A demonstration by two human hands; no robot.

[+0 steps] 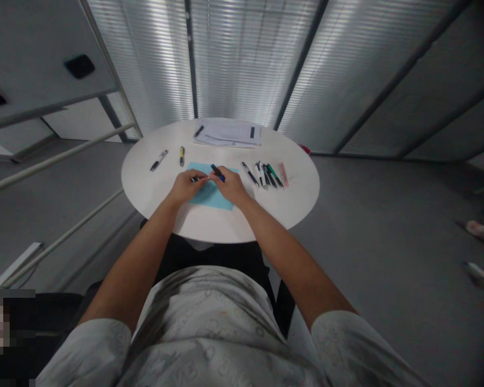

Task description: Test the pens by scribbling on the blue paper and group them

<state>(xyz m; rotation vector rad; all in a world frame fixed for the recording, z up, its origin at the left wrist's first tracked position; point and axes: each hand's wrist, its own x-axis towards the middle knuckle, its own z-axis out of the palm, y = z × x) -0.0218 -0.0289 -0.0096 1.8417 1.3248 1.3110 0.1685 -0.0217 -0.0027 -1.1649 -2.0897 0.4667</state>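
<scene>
Both of my hands meet over a light-blue sheet of paper (pixel 212 200) on the white table. My right hand (pixel 233 187) is closed on a dark pen with a blue part (pixel 216 171), which slants up and left out of the fingers. My left hand (pixel 185 186) is closed too, its fingertips close to those of the right. A small dark piece shows between the left fingers; its kind is hard to make out. Right of the paper lie a black-and-white pen (pixel 250 174) and a cluster of several pens (pixel 269 176), one of them green.
On the round white table (pixel 298 201) lie a yellow pen (pixel 182 156), a black-and-white pen (pixel 159 160) and a pinkish strip (pixel 284 175). A stack of papers (pixel 227 134) is at the far edge. White rails (pixel 64 150) stand at left.
</scene>
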